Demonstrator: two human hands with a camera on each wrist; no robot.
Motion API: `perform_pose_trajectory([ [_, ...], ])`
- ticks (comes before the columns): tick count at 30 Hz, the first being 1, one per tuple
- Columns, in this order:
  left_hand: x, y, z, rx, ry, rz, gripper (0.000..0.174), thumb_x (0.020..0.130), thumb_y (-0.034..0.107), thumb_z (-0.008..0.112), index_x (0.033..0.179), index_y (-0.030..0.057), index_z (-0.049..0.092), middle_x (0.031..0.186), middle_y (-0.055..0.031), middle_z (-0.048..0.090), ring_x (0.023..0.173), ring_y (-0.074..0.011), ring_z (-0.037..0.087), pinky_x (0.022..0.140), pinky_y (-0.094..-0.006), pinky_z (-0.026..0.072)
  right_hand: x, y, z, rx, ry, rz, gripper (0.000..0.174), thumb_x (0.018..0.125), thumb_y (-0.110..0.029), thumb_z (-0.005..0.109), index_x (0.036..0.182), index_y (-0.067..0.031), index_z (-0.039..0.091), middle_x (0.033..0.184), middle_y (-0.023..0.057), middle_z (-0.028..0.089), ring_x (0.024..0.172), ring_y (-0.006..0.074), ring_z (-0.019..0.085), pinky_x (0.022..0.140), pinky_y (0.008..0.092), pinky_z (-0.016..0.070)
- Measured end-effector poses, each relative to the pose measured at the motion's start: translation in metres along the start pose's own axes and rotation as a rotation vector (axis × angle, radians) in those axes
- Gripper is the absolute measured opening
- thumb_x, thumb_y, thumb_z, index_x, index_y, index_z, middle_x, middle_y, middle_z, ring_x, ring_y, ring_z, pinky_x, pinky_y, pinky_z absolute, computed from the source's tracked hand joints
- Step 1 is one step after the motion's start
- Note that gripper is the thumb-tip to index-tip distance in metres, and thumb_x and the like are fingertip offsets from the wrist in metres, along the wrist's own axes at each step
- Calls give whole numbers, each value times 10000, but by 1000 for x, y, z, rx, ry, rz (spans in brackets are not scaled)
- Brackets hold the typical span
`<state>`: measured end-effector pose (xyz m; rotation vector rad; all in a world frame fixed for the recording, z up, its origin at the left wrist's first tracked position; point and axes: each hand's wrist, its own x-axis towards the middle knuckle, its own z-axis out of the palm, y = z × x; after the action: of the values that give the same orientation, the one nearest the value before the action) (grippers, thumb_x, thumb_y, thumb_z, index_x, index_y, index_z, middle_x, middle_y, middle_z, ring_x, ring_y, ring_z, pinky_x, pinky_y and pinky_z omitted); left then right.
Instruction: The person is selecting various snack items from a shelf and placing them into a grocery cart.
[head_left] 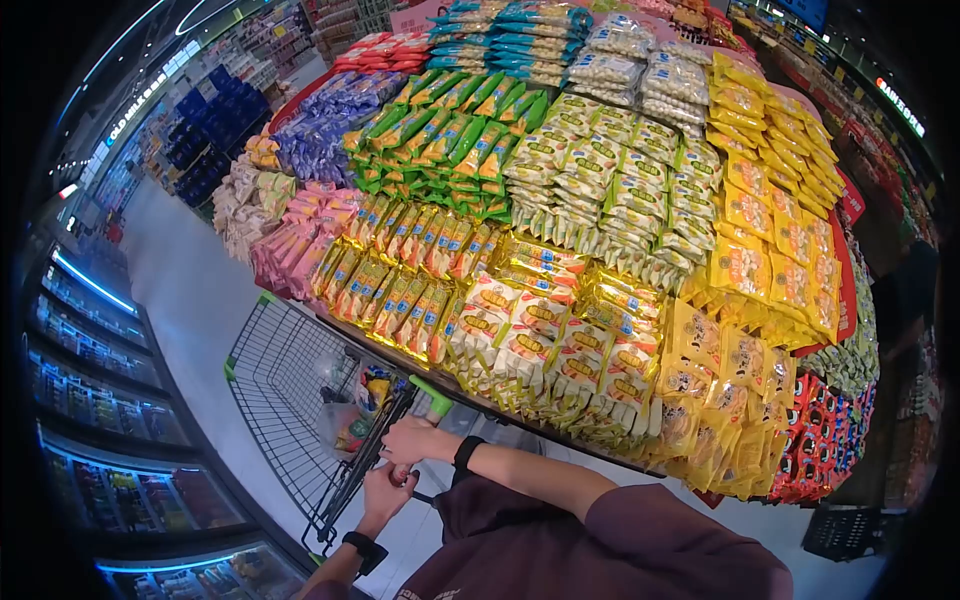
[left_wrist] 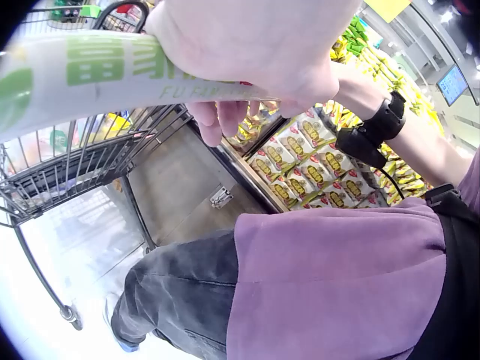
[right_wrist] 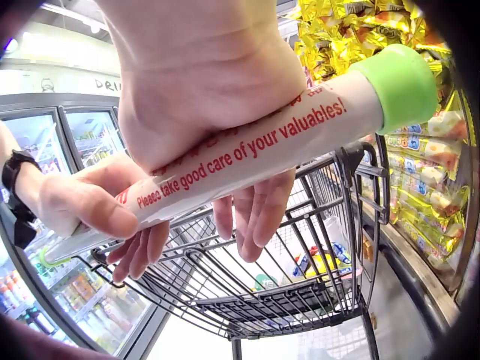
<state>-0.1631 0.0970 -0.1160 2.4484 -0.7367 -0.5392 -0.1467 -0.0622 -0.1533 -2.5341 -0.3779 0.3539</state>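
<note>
Both hands are on the push bar of a shopping cart (head_left: pixel 272 375). In the head view my left hand (head_left: pixel 384 498) is at the nearer part of the bar, and my right hand (head_left: pixel 418 442) lies just beyond it, beside the green end cap (head_left: pixel 432 398). The right wrist view shows the white handle (right_wrist: pixel 255 148) with red lettering. Over it bends the right hand (right_wrist: pixel 210 90), its palm on top and fingers down the far side. There the left hand (right_wrist: pixel 94 196) grips the same bar, thumb on the near side. Plastic-bagged goods (head_left: pixel 350 428) lie in the cart.
A wide display of packaged snacks (head_left: pixel 520 320) rises close along the cart's right side. Glass-door coolers (head_left: pixel 130 400) line the left, with a pale floor aisle (head_left: pixel 190 270) between. A black basket (head_left: pixel 842 532) stands at the far right. Stacked blue goods (head_left: pixel 215 125) are farther off.
</note>
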Motion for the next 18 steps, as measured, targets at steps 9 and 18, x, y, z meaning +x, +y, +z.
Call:
perform_pose_trajectory([
  [9, 3, -24, 8, -127, -21, 37, 340, 886, 280, 644, 821, -53, 646, 562, -141, 603, 493, -240, 607, 517, -352, 458, -4, -1, -5, 50, 32, -19, 443, 948, -409, 505, 935, -7, 690, 767, 198, 686, 716, 397, 678, 644, 485, 544],
  [18, 11, -21, -10, -399, 15, 42, 182, 853, 151, 708, 861, -28, 673, 675, -81, 670, 611, -124, 622, 618, -282, 479, -5, -4, -10, 58, 118, 9, 317, 914, -304, 533, 889, -15, 662, 681, 175, 661, 658, 370, 669, 571, 474, 532],
])
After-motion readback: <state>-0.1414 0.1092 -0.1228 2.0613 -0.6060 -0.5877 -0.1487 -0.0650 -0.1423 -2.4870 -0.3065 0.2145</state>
